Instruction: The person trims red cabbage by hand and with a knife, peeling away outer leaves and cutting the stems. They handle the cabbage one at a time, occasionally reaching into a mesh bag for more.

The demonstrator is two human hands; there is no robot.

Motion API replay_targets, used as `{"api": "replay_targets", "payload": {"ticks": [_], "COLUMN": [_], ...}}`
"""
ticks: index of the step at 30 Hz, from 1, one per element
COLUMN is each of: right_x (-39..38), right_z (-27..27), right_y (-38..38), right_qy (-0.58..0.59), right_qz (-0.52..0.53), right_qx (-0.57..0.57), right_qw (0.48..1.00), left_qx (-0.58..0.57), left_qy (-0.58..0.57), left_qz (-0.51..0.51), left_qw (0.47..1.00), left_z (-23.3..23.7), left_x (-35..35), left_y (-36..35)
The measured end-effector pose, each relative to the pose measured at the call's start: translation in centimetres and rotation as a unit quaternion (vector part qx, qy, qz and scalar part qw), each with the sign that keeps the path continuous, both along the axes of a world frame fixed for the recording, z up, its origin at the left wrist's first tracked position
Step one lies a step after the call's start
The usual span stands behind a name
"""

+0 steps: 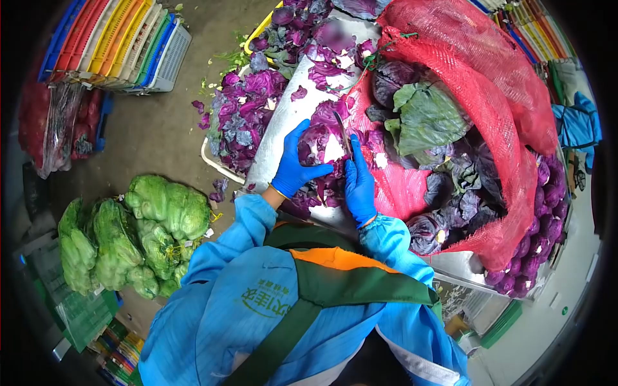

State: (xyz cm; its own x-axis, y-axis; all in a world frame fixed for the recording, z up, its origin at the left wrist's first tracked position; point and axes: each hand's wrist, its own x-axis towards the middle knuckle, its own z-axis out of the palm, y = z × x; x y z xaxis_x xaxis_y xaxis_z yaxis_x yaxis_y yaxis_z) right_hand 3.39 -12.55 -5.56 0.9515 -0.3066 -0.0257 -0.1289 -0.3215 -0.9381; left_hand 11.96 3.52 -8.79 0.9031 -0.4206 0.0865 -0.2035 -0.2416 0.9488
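Both hands wear blue gloves over the metal table (271,147). My left hand (297,165) is spread against the side of a purple cabbage (315,143), its thumb reaching across the front. My right hand (359,183) is closed round a knife (343,132), whose blade points away from me beside the cabbage. Loose purple leaves (326,71) lie around and beyond them. To the right, a red mesh sack (476,77) lies open, with dark cabbages (426,233) and a large green-grey leaf (430,122) in its mouth.
A white-rimmed bin (215,162) of purple leaf scraps stands left of the table. Bagged green cabbages (168,206) lie on the floor at left. Stacked coloured crates (116,42) are at upper left. Peeled purple cabbages (547,222) sit at the right edge.
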Motion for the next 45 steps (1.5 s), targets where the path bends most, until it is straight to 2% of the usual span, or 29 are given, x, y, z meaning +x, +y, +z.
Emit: {"api": "replay_targets", "payload": {"ticks": [1, 4, 5, 6, 7, 8, 9, 11, 13, 15, 19, 21, 25, 27, 28, 29, 31, 32, 33, 35, 36, 37, 38, 39, 41, 44, 45], "right_x": [-0.1, -0.7, -0.6, -0.1, 0.3, 0.8, 1.4, 2.7, 4.3, 5.1, 4.8, 4.8, 5.3, 4.8, 4.5, 4.4, 4.6, 5.0, 5.3, 4.8, 5.1, 5.2, 4.8, 4.4, 3.0, 1.4, 1.3], "right_z": [0.3, 0.8, 1.0, 1.1, 1.5, 2.3, 2.1, 1.8, 3.1, 3.8, 2.3, 2.6, 1.7, -0.9, -0.7, -0.9, -2.0, -2.4, -2.3, -2.1, -3.8, -4.6, -5.3, -5.9, -6.3, -5.8, -5.2], "right_y": [-0.2, -1.5, -2.2, -3.2, -4.0, -4.7, -5.4, -6.3, -6.4, -6.2, -6.3, -6.4, -5.7, -5.2, -4.5, -3.8, -3.0, -3.0, -2.9, -2.9, -2.8, -3.1, -3.8, -4.4, -4.2, -4.1, -4.3], "right_qy": [0.025, 0.058, 0.059, 0.024, -0.01, 0.037, 0.036, 0.02, 0.038, 0.08, -0.015, 0.028, 0.037, -0.029, -0.065, -0.063, -0.086, 0.014, 0.008, 0.005, -0.117, -0.121, 0.008, 0.136, 0.156, 0.134, 0.139], "right_qz": [0.001, 0.044, 0.045, 0.107, 0.167, 0.223, 0.223, 0.314, 0.342, 0.375, 0.372, 0.39, 0.349, 0.265, 0.207, 0.203, 0.055, 0.006, 0.003, 0.005, -0.016, -0.014, -0.076, -0.134, -0.174, -0.163, -0.166], "right_qx": [0.036, 0.014, 0.015, -0.081, -0.175, -0.202, -0.203, -0.28, -0.283, -0.28, -0.248, -0.26, -0.298, -0.231, -0.189, -0.191, -0.079, -0.024, -0.021, -0.02, -0.061, -0.063, 0.123, 0.301, 0.277, 0.29, 0.316], "right_qw": [0.999, 0.997, 0.997, 0.991, 0.97, 0.953, 0.953, 0.907, 0.895, 0.88, 0.894, 0.883, 0.888, 0.936, 0.958, 0.958, 0.992, 1.0, 1.0, 1.0, 0.991, 0.991, 0.99, 0.934, 0.932, 0.933, 0.924], "left_qx": [-0.001, -0.001, -0.01, -0.02, -0.019, 0.0, 0.019, 0.004, -0.002, -0.014, 0.009, 0.02, -0.001, 0.005, 0.003, 0.002, 0.029, 0.052, 0.057, -0.005, 0.016, 0.014, 0.025, 0.036, 0.027, 0.043, 0.002], "left_qy": [-0.001, 0.007, 0.035, 0.063, 0.066, 0.063, 0.058, 0.073, 0.08, 0.103, 0.123, 0.112, 0.149, 0.142, 0.197, 0.197, 0.192, 0.166, 0.161, 0.144, 0.104, 0.1, 0.092, 0.083, 0.09, 0.075, 0.12], "left_qz": [-0.003, -0.039, -0.086, -0.132, -0.13, -0.171, -0.211, -0.228, -0.283, -0.283, -0.303, -0.317, -0.307, -0.3, -0.294, -0.299, -0.289, -0.252, -0.254, -0.247, -0.246, -0.244, -0.256, -0.269, -0.316, -0.295, -0.256], "left_qw": [1.0, 0.999, 0.996, 0.989, 0.989, 0.983, 0.976, 0.971, 0.956, 0.954, 0.945, 0.942, 0.94, 0.943, 0.935, 0.934, 0.938, 0.952, 0.952, 0.958, 0.964, 0.964, 0.962, 0.959, 0.944, 0.952, 0.959], "left_z": [0.0, 0.3, 0.4, 0.7, 1.0, 1.4, 1.6, 1.4, 1.4, 1.6, 2.6, 2.6, 2.2, 2.1, 2.5, 2.6, 2.9, 1.0, 1.4, 1.8, 1.7, 2.1, 2.4, 2.7, 3.3, 3.8, 3.5], "left_x": [0.2, 1.0, 1.5, 2.1, 2.5, 3.1, 3.7, 4.5, 5.2, 5.6, 6.3, 6.6, 6.9, 7.1, 7.1, 6.9, 6.4, 5.5, 5.4, 4.8, 4.6, 4.7, 4.4, 4.1, 3.8, 2.9, 2.5], "left_y": [0.0, 0.8, 1.4, 1.9, 2.3, 2.5, 2.5, 2.5, 2.4, 2.3, 2.5, 2.5, 2.1, 1.9, 1.6, 1.3, 1.0, 1.4, 1.6, 1.5, 1.6, 1.7, 1.9, 2.2, 3.5, 4.9, 5.3]}}
